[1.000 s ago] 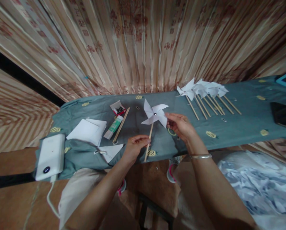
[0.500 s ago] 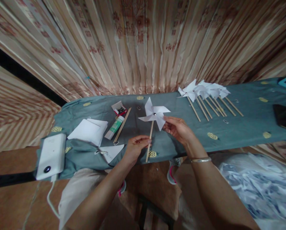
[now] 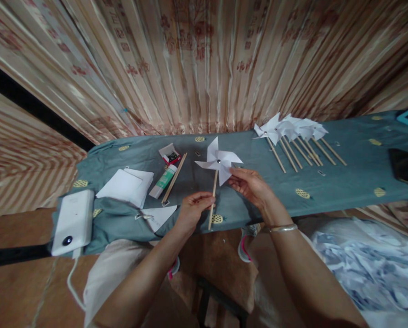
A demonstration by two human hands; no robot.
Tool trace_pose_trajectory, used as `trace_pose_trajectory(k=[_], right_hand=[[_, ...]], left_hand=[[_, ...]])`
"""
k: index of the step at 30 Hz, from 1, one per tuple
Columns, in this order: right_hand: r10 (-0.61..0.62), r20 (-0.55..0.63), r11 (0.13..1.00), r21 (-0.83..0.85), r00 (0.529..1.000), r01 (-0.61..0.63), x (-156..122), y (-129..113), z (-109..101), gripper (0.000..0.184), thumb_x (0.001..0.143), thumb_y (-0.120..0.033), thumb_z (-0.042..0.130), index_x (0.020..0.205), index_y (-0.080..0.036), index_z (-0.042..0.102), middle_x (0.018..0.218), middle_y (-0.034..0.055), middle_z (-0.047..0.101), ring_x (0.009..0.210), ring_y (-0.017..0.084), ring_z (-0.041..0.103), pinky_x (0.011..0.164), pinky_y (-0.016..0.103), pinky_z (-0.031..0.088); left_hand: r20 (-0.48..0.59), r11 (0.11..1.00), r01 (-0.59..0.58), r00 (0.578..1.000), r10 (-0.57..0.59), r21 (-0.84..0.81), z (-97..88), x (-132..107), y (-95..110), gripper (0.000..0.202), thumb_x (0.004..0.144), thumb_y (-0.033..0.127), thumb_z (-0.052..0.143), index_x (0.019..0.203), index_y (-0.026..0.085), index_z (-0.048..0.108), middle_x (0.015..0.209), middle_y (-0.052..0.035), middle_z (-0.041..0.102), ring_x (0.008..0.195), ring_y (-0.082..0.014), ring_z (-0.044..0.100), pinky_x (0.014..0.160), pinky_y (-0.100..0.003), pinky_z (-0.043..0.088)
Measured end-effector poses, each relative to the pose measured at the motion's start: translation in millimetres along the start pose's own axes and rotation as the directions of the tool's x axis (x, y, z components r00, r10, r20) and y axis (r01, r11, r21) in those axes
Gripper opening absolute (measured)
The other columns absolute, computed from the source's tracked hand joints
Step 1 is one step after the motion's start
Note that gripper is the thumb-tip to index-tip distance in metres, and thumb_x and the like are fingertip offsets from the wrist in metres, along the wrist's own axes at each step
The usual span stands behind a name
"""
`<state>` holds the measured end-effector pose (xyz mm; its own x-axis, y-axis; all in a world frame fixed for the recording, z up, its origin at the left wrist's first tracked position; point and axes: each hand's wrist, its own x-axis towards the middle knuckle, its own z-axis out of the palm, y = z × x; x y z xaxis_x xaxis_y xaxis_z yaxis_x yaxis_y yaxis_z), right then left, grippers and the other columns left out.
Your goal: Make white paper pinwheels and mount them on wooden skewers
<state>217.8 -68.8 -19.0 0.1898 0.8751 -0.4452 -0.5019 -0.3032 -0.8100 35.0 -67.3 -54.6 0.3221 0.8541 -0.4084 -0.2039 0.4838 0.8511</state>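
Observation:
A white paper pinwheel (image 3: pixel 219 161) with a dark pin at its centre is held up over the front of the table. My left hand (image 3: pixel 194 208) pinches its wooden stick partway down. My right hand (image 3: pixel 250 186) is at the lower right blade, its thumb and fingers closed at the paper's edge. To the left lie a pair of wooden sticks (image 3: pixel 174 179), a green-and-white glue stick (image 3: pixel 163 181) and an open red-and-white box (image 3: pixel 170 155) with small dark pieces inside. Several finished-looking pinwheels (image 3: pixel 293 130) lie in an overlapping row at the back right.
White paper sheets (image 3: pixel 124 187) are stacked at left, with scissors (image 3: pixel 145 217) by a folded paper piece (image 3: pixel 159 217) near the front edge. A white power bank (image 3: pixel 73 223) with a cable sits at the left end. A dark phone (image 3: pixel 406 166) lies at right, above a plastic bag (image 3: pixel 371 264).
The pinwheel has shifted slightly left and its blades have turned a little. My right hand has moved slightly left with it; my left hand keeps its pinch on the stick.

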Motion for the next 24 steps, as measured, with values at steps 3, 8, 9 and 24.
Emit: trace_pose_trajectory(k=[3, 8, 9, 24], right_hand=[[0.013, 0.010, 1.000, 0.013, 1.000, -0.013, -0.4, 1.2, 1.0, 0.027, 0.050, -0.028, 0.092, 0.060, -0.018, 0.068, 0.056, -0.0012, 0.067, 0.049, 0.008, 0.060, 0.043, 0.016, 0.048], [0.019, 0.013, 1.000, 0.015, 1.000, -0.019, -0.6, 3.9, 1.5, 0.029, 0.049, -0.029, 0.093, 0.062, -0.018, 0.069, 0.057, -0.0018, 0.068, 0.050, 0.007, 0.060, 0.044, 0.015, 0.048], [0.022, 0.012, 1.000, 0.015, 1.000, -0.022, -0.6, 4.2, 1.6, 0.029, 0.049, -0.029, 0.093, 0.062, -0.018, 0.069, 0.058, -0.0018, 0.069, 0.050, 0.007, 0.060, 0.044, 0.015, 0.048], [0.052, 0.059, 0.998, 0.015, 0.997, -0.053, -0.8, 10.5, 5.7, 0.023, 0.053, -0.023, 0.090, 0.063, -0.016, 0.070, 0.061, 0.0013, 0.072, 0.047, 0.007, 0.061, 0.045, 0.014, 0.050]], left_hand=[[-0.001, 1.000, 0.000, 1.000, 0.000, -0.012, 0.5, -0.3, 0.0, 0.033, 0.045, 0.034, 0.089, 0.068, 0.016, 0.074, 0.062, -0.0001, 0.069, 0.057, -0.0104, 0.060, 0.062, -0.023, 0.047], [-0.004, 1.000, -0.008, 1.000, 0.008, -0.005, 1.3, -0.6, 0.0, 0.034, 0.045, 0.035, 0.090, 0.068, 0.015, 0.075, 0.062, -0.0005, 0.069, 0.057, -0.0103, 0.059, 0.063, -0.023, 0.048], [-0.005, 1.000, -0.011, 1.000, 0.011, -0.003, 1.4, -0.6, 0.1, 0.034, 0.045, 0.035, 0.090, 0.068, 0.015, 0.075, 0.062, -0.0007, 0.069, 0.057, -0.0104, 0.059, 0.062, -0.023, 0.048], [0.005, 1.000, -0.005, 1.000, 0.005, 0.012, 0.4, -0.2, -0.8, 0.032, 0.047, 0.033, 0.088, 0.069, 0.015, 0.075, 0.064, -0.0014, 0.069, 0.058, -0.0109, 0.060, 0.063, -0.024, 0.048]])
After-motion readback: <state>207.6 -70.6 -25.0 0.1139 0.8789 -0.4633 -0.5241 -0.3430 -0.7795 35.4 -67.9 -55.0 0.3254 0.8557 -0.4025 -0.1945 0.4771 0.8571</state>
